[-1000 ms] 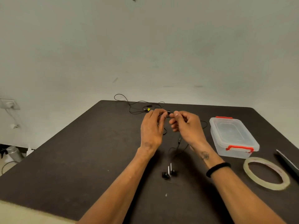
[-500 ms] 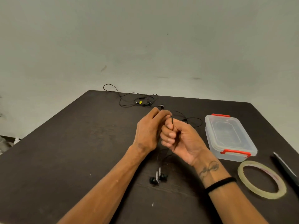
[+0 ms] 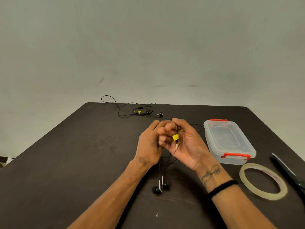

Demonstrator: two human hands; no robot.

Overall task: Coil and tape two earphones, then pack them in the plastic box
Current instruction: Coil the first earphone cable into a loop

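Observation:
My right hand [image 3: 188, 142] is turned palm-up and grips the black cable of the near earphone, with its yellow-tagged plug [image 3: 175, 138] sticking out between the fingers. My left hand [image 3: 149, 144] meets it fingertip to fingertip and pinches the same cable. The two black earbuds [image 3: 160, 187] lie on the dark table [image 3: 74, 154] below my wrists, joined to my hands by the hanging cable. A second earphone [image 3: 137, 110] lies uncoiled at the table's far edge. The clear plastic box [image 3: 228, 141] with red clips stands closed at the right.
A roll of clear tape [image 3: 263, 180] lies flat near the right front. Black scissors [image 3: 290, 172] lie at the right edge. A bare grey wall rises behind the table.
My right hand has rolled palm-up, exposing the yellow-tagged plug. Both hands stay together on the cable. The camera tilted, shifting the scene lower in view.

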